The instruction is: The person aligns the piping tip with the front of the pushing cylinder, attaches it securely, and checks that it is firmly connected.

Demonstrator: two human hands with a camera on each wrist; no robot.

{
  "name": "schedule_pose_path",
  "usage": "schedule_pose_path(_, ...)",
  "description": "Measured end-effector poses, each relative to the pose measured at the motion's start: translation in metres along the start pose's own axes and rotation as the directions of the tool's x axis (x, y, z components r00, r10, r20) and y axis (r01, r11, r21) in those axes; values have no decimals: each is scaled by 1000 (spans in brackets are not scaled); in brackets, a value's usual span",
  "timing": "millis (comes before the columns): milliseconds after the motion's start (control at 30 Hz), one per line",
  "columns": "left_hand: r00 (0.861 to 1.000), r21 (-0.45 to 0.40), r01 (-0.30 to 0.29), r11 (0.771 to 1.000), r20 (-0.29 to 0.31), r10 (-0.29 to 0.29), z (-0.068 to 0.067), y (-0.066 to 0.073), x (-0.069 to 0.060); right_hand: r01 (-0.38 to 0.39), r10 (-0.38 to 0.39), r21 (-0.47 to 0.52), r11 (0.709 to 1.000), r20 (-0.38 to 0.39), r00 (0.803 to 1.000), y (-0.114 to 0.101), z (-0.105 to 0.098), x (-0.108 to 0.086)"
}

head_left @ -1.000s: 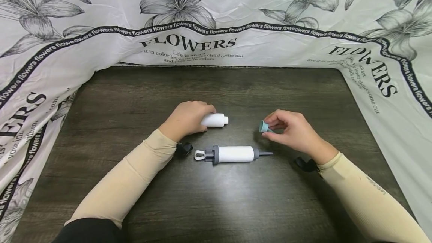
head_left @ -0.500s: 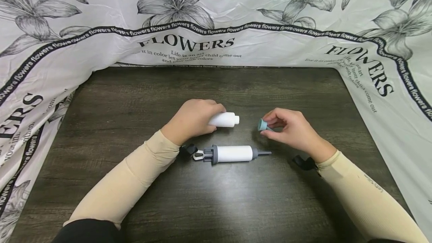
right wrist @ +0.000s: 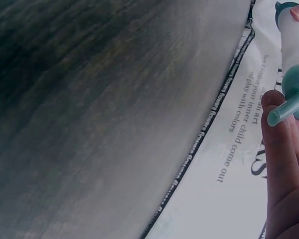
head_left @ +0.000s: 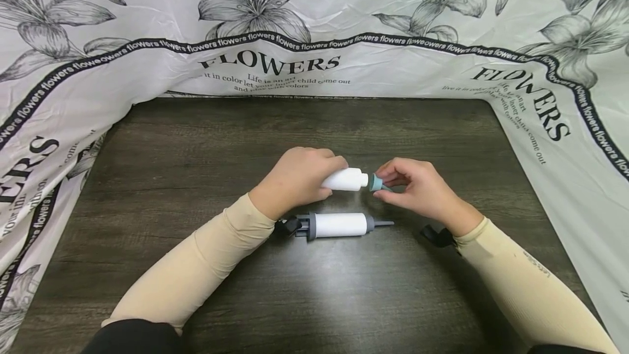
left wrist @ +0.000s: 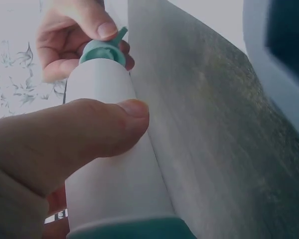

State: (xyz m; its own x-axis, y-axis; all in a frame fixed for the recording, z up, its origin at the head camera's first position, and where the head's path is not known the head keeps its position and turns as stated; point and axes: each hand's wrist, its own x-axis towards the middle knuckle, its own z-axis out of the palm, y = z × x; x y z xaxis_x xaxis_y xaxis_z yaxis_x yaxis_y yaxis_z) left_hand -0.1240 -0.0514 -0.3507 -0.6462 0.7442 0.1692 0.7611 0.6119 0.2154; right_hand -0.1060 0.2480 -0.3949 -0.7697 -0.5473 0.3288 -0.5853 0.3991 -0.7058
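My left hand [head_left: 302, 179] grips the white barrel [head_left: 343, 179] of a balloon pump, its narrow neck facing right. The left wrist view shows the thumb laid along the barrel and a teal collar [left wrist: 134, 229] at its rear end. A teal nozzle [head_left: 375, 182] is pinched by my right hand [head_left: 422, 187], its wide cup turned toward the neck. Cup and neck are very close; whether they touch is unclear. In the right wrist view the nozzle's thin spout [right wrist: 284, 112] points away from the barrel.
A second balloon pump [head_left: 340, 224], white with grey ends, lies on the dark wooden table [head_left: 344, 299] just in front of both hands. My left wrist camera covers its handle end. A flower-printed white sheet [head_left: 275, 70] hangs behind the table and along both sides.
My left hand has carried the barrel to the right, closing the gap to the nozzle. The right hand has shifted slightly left. The grey-ended pump stays put, its handle now covered.
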Motion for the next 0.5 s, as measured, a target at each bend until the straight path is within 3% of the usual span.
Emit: schedule_pose_path(500,998,7,-44,999,-51,45,8,4,0,33,-33,-23,999,0,999,-2,2,5)
